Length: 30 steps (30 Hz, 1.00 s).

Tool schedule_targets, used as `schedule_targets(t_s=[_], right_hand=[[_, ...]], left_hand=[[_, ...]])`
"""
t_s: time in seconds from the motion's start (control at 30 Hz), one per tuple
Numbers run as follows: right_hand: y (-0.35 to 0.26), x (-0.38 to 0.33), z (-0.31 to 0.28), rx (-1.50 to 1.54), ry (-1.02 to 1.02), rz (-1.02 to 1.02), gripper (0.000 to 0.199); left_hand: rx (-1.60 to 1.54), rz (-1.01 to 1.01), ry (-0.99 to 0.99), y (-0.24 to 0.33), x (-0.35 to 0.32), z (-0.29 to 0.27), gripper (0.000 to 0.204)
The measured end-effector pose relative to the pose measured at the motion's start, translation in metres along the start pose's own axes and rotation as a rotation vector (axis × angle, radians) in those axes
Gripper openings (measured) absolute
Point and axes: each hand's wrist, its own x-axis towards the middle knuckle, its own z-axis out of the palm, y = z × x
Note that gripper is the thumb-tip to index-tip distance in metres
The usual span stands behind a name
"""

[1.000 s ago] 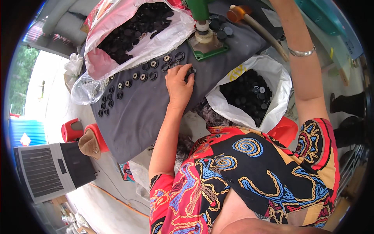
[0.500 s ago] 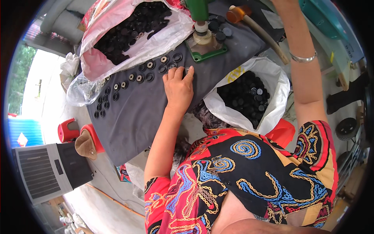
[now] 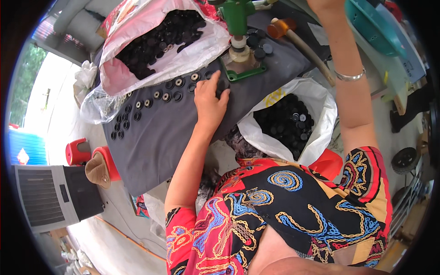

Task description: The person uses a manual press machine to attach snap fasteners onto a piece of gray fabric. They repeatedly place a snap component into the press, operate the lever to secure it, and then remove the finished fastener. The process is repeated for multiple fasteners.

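My left hand [image 3: 211, 104] rests on the dark grey cloth [image 3: 151, 151], index finger stretched toward the end of a row of small black rings [image 3: 166, 97], thumb apart from it. A dark round piece [image 3: 223, 85] lies between thumb and finger, and I cannot make out whether they touch it. Some rings have a metal centre. Just beyond the hand stands a green hand press [image 3: 237, 20] on a green-edged base [image 3: 246, 73]. My right hand [image 3: 326, 5] is raised at the top edge of the picture, its fingers cut off from view.
A white-lined sack [image 3: 215, 41] of black caps lies at the back left. Another white sack [image 3: 247, 126] holds black caps, right of my left forearm. A mallet [image 3: 309, 50] and loose black discs [image 3: 259, 53] are beside the press. Red stools [image 3: 79, 152] stand at left.
My left hand has shifted slightly right, its index finger now stretched out past the ring it was at and the thumb spread. The view has tilted a little, showing more of the press.
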Motion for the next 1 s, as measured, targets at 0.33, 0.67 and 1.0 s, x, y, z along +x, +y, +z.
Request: schedule_targets(t_s=[0.33,0.67,1.0], right_hand=[[0.001,-0.001,0.004,0.009,0.008,-0.015,0.031],[-0.001,-0.049,-0.002,0.172,0.053,0.005,0.032],[0.035,-0.174,-0.022,0.058,-0.062,-0.275,0.020]], left_hand=[[0.112,-0.072,0.054,0.011,0.080,0.057,0.071],[-0.067,-0.133,0.105,-0.002,0.091,0.078,0.074],[0.032,0.057,0.123,-0.003,0.057,0.037,0.049]])
